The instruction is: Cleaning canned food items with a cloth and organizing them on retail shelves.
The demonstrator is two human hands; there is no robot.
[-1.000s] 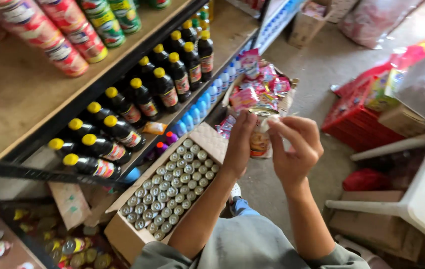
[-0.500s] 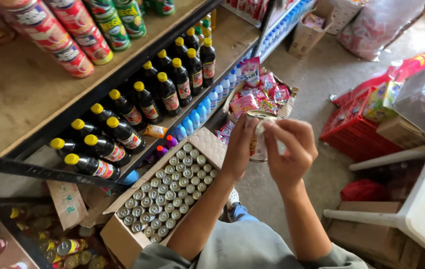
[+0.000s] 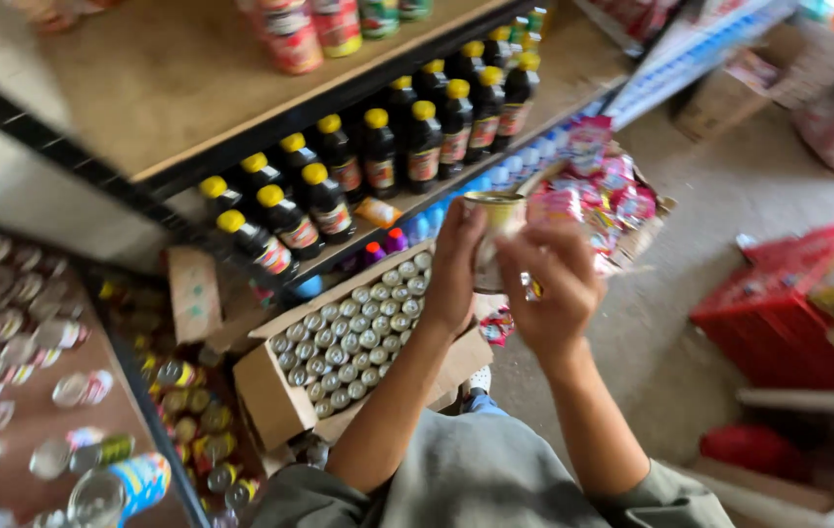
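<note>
between the two raised hands, above the right end of an open carton, sits a small tin can (image 3: pixel 495 230) with a pale metal top, standing roughly upright with its rim turned toward the camera. the left hand (image 3: pixel 454 269) is wrapped around the can's left side, fingers curled on it, so the can is grasped from that side. the right hand (image 3: pixel 556 284) is closed in against the can's right side and lower part, its fingers bent; it touches the can, though motion blur hides how firmly it clamps.

just below and left of the hands lies the cardboard carton (image 3: pixel 275 401), flaps open, packed tight with rows of small silver-topped cans (image 3: pixel 358 337) of the same kind. farther away, on the shelf behind the carton, stand dark bottles with yellow caps (image 3: pixel 378 156) in several rows. one board higher, at the far top edge, are red-labelled jars (image 3: pixel 290 34), partly cut off. to the right of the hands, a box holds pink and red snack packets (image 3: pixel 598 186). on the right, on the grey floor, rests a red plastic crate (image 3: pixel 779 313). at the near left, a low shelf (image 3: pixel 36 420) carries blurred tins lying on their sides. the person's grey sleeves (image 3: pixel 476 479) fill the near bottom edge.
</note>
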